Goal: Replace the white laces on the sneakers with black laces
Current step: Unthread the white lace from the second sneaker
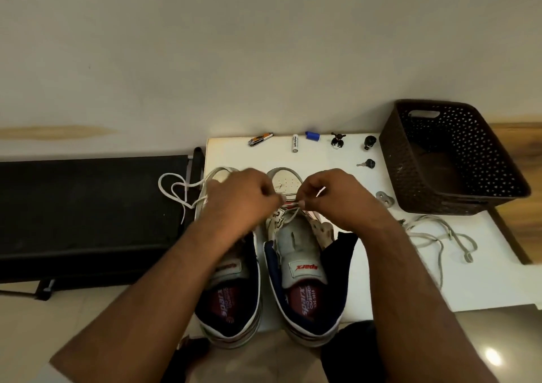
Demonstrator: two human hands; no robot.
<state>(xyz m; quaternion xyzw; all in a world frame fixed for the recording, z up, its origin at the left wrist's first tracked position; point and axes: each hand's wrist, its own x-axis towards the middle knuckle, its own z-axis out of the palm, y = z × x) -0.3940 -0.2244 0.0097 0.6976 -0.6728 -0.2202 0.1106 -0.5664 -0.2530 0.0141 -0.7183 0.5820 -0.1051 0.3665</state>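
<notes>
Two sneakers sit side by side on the white table (475, 288), toes pointing away from the person, heels hanging off the near edge. Both hands are bunched over the right sneaker (302, 265), low down near the toe end of the eyelets. The left hand (237, 203) and right hand (337, 197) each have fingertips pinched on the white lace (290, 206) where it crosses the bottom row, almost touching each other. It's blurry there, so it's hard to tell which strand each hand has.

What matters for the next pull: the shoe's long axis runs straight away from the person, and the lace crosses it sideways, so it probably comes out to the sides, one hand each way. Both hands are about equally close.

The left sneaker (231, 294) is mostly under the left forearm; its lace (176, 194) trails off over the table's left edge. Another pale lace (440, 236) lies loose on the table to the right, near the brown basket (454, 159). No black laces are visible.

Readable: "sparx" on the tongue tag and on both insoles, plus "CUSHION". A battery (294, 143) at the back has tiny print that's unreadable.
</notes>
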